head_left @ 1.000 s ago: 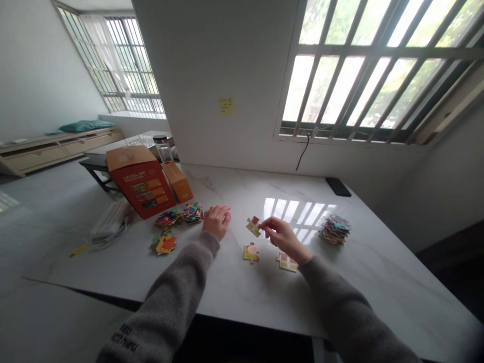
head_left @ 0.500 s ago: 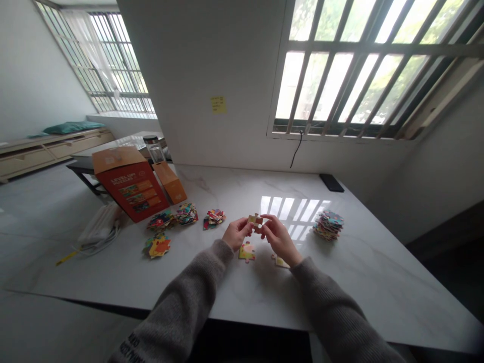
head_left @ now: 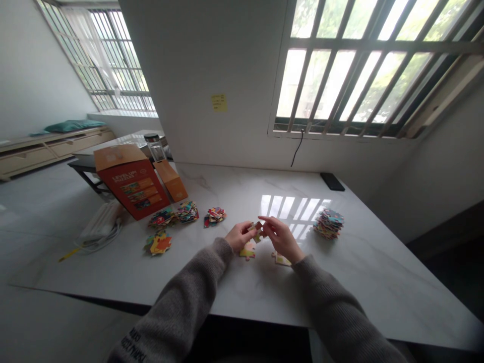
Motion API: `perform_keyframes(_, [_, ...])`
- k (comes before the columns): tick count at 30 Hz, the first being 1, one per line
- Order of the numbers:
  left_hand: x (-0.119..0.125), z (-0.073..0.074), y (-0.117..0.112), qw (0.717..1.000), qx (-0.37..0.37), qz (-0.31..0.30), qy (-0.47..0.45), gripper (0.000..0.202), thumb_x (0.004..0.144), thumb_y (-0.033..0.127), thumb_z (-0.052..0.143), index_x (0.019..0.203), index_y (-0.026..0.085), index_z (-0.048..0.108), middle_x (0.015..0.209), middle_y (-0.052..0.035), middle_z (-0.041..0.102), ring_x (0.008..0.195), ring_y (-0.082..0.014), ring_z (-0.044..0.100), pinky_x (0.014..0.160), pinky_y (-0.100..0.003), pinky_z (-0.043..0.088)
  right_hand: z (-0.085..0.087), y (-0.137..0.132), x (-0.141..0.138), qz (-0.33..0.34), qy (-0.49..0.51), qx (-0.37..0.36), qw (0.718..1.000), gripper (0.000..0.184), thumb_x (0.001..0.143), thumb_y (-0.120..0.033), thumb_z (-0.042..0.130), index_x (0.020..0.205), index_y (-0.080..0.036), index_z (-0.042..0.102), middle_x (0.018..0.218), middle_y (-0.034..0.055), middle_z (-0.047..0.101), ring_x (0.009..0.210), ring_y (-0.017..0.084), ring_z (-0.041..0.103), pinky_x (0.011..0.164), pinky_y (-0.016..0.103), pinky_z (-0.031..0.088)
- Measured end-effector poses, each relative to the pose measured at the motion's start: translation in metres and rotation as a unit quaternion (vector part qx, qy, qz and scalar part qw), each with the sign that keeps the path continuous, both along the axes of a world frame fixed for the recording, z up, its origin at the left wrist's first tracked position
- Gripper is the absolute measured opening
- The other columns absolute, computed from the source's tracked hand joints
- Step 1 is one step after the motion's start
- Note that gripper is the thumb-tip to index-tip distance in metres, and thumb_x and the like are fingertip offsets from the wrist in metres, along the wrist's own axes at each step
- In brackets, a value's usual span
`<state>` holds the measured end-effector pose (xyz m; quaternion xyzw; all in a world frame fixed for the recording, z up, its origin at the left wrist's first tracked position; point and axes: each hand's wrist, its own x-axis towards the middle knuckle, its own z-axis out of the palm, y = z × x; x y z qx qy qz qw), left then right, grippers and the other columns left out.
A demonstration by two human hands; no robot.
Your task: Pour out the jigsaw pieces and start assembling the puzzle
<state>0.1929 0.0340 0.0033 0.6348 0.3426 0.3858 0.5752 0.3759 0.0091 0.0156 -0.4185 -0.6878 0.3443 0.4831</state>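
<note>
Over the table, my left hand (head_left: 239,236) pinches a yellowish and reddish-brown jigsaw puzzle piece (head_left: 257,236) between thumb and fingers. My right hand (head_left: 280,237) has its thumb and fingertips closed at the right edge of that piece, the index finger reaching over the top. Whether it is one piece or two together, I cannot tell. Beneath my left hand lies a yellow and pink puzzle piece (head_left: 247,251), partly hidden by the fingers. Another pale yellow puzzle piece (head_left: 280,259) lies under my right wrist, which covers part of it.
Left of my hands are puzzle piece heaps: a small one (head_left: 215,217), a mixed one (head_left: 187,212) and a yellow-orange one (head_left: 159,244). A stacked pile (head_left: 328,224) stands right. Behind are a red puzzle box (head_left: 132,186), an orange box (head_left: 171,180), a phone (head_left: 332,181) and a white cable (head_left: 99,242).
The held puzzle piece has tilted and turned between my hands, and sits slightly lower. My right fingers have shifted along its edge. The pieces on the table stay where they were.
</note>
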Motion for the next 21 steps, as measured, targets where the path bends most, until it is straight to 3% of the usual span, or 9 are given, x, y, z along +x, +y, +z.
perform_keyframes(8, [-0.004, -0.005, 0.007, 0.997, -0.033, 0.036, -0.053, 0.047, 0.076, 0.049, 0.068, 0.104, 0.014, 0.054, 0.066, 0.0007, 0.061, 0.046, -0.0063, 0.042, 0.047, -0.021, 0.035, 0.001, 0.000, 0.006, -0.009, 0.019, 0.003, 1.000, 0.028, 0.094, -0.039, 0.049, 0.111, -0.022, 0.064, 0.087, 0.0051, 0.067, 0.070, 0.015, 0.060, 0.066, 0.031, 0.052])
perform_keyframes(12, [-0.003, -0.001, 0.002, 0.999, -0.024, 0.018, -0.032, 0.051, 0.078, 0.042, 0.068, 0.116, 0.014, 0.048, 0.065, 0.0010, 0.062, 0.049, -0.0079, 0.049, 0.050, -0.020, 0.039, 0.006, -0.001, 0.014, -0.024, -0.008, 0.024, 0.999, 0.026, 0.095, -0.034, 0.047, 0.111, -0.021, 0.063, 0.091, 0.0060, 0.068, 0.075, 0.016, 0.061, 0.070, 0.032, 0.052])
perform_keyframes(18, [0.004, 0.002, -0.022, 0.991, 0.074, -0.051, 0.103, 0.042, 0.083, 0.035, 0.062, 0.120, 0.020, 0.054, 0.079, -0.0028, 0.066, 0.061, -0.0140, 0.060, 0.053, -0.025, 0.046, -0.002, -0.012, 0.039, -0.064, -0.130, 0.079, 0.986, 0.023, 0.095, -0.028, 0.045, 0.106, -0.022, 0.065, 0.090, 0.0058, 0.066, 0.083, 0.018, 0.062, 0.079, 0.034, 0.050])
perform_keyframes(21, [0.010, -0.003, -0.030, 0.963, 0.173, -0.034, 0.202, 0.039, 0.080, 0.031, 0.066, 0.117, 0.022, 0.060, 0.087, -0.0037, 0.068, 0.069, -0.0160, 0.060, 0.074, -0.035, 0.048, -0.009, -0.023, 0.052, -0.068, -0.172, 0.073, 0.980, 0.024, 0.095, -0.025, 0.044, 0.105, -0.021, 0.065, 0.089, 0.0055, 0.065, 0.081, 0.017, 0.060, 0.077, 0.033, 0.049])
